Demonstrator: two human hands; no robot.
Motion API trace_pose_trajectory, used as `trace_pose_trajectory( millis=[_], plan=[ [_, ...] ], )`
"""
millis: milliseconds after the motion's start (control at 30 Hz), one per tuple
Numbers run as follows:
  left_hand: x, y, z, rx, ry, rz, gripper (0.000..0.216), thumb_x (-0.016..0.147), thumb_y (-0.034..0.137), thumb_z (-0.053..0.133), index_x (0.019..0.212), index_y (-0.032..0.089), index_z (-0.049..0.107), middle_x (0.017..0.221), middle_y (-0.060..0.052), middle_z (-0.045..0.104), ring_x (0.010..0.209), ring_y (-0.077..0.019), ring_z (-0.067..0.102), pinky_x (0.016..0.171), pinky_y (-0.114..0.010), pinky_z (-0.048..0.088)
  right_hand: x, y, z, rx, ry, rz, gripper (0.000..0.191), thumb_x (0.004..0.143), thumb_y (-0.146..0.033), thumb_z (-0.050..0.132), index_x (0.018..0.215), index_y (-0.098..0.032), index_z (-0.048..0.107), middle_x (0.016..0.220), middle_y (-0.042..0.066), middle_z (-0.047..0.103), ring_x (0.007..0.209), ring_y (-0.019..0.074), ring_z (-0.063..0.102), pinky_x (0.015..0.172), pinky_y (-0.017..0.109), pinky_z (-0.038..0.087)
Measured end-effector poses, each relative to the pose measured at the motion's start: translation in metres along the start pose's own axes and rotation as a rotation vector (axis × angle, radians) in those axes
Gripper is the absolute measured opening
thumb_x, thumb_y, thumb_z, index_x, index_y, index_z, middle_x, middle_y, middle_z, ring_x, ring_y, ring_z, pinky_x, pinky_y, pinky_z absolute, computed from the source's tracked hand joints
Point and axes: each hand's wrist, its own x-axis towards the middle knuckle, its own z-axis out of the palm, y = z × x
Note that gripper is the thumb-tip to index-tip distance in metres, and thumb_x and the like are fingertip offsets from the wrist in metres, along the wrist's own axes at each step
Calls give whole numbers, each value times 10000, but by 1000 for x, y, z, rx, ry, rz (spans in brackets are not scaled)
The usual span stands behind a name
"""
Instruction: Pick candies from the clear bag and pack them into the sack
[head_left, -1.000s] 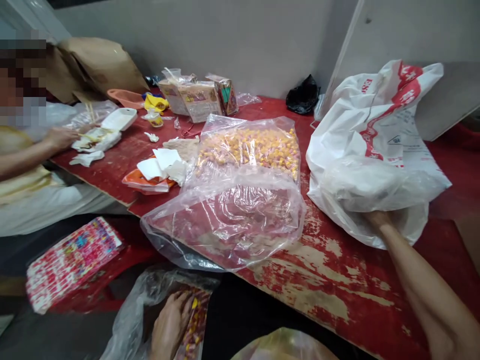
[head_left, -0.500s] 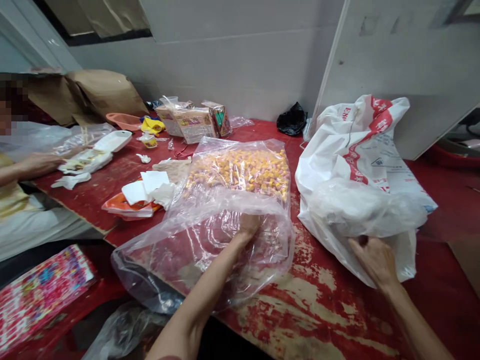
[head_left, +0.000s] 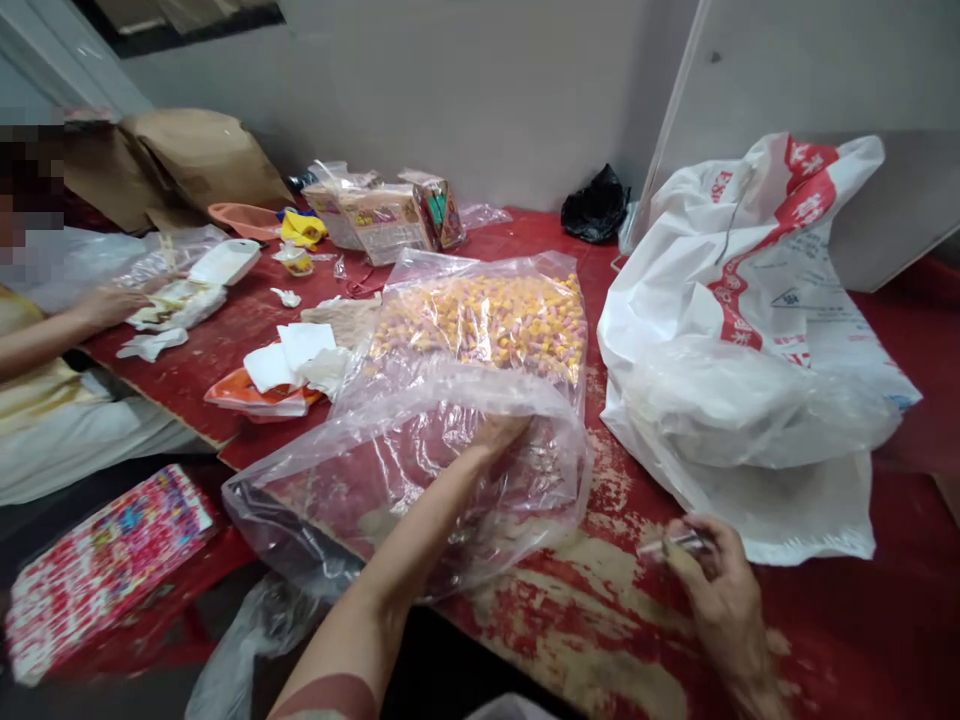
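Note:
A large clear plastic bag (head_left: 420, 455) lies flat in front of me, its mouth toward me and many small yellow and pink pieces (head_left: 480, 325) in its far half. My left hand (head_left: 501, 432) reaches into the mouth, short of the pieces. Plastic film and glare hide its fingers. My right hand (head_left: 724, 575) is over the bare-worn tabletop, fingers closed on a small, pale, shiny thing (head_left: 679, 545) too blurred to name. Just beyond this hand stands a white woven sack (head_left: 667, 300) with red print and a clear liner (head_left: 750, 400) folded over its front.
To the left, another person's hand (head_left: 112, 305) is at a white foam food box (head_left: 225, 262). White tissues (head_left: 300, 350) lie on an orange packet (head_left: 240, 392). Behind the bag stand printed boxes (head_left: 386, 220); a black plastic bag (head_left: 596, 205) is by the wall.
My right hand has come away from the white sack, toward me and left, with a small shiny thing now showing in its fingers. My left hand stays inside the clear bag.

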Motion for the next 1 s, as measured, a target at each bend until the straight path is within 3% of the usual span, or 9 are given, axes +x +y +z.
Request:
trace_pose_trajectory(
  millis=[67,167,300,433,600,733,1000],
  plan=[
    [-21,0,-5,-32,-15,-48,283,859,419,612,896,140,633,816,-38,660,748,-174,633,685,-311,525,-1,-7,16,173,-106,47,459,722,-470,686,1020,-192,473,945,57,624,739,172,634,664,288,539],
    [-66,5,-6,-222,-40,-108,258,760,378,684,818,142,598,678,-17,645,649,-167,626,606,-263,500,-7,-11,38,251,-205,45,424,732,-420,704,1001,-192,470,969,53,605,737,158,622,656,274,523],
    [-130,13,7,-711,-39,-271,313,644,300,765,795,143,540,695,-22,654,630,-144,628,626,-258,517,-20,-12,58,228,-253,-9,364,768,-399,664,1017,-180,514,990,67,600,822,172,611,722,294,523],
    [-165,14,25,-861,57,-324,423,579,304,820,903,147,598,724,0,653,638,-137,626,656,-275,528,-29,-15,64,82,-225,-162,323,806,-393,608,1044,-177,581,1038,86,598,941,201,595,823,344,518],
    [-187,2,36,-802,-4,-273,259,688,339,760,846,139,715,809,-32,676,724,-131,596,712,-227,473,-38,-8,62,-104,-228,-374,271,848,-362,584,1059,-199,633,1076,79,614,1005,201,586,896,366,498],
    [-204,1,35,-616,-92,-159,300,859,424,585,860,166,738,872,-47,674,824,-172,588,799,-262,451,-43,3,60,-225,-227,-503,291,883,-351,541,1117,-199,625,1097,84,643,1024,207,604,911,371,496],
    [-220,5,36,-322,-267,17,368,927,368,429,912,169,738,845,-53,623,808,-183,546,769,-280,427,-41,1,29,-343,-357,-523,255,904,-332,515,1075,-184,633,987,62,672,874,163,639,774,266,508]
  ],
)
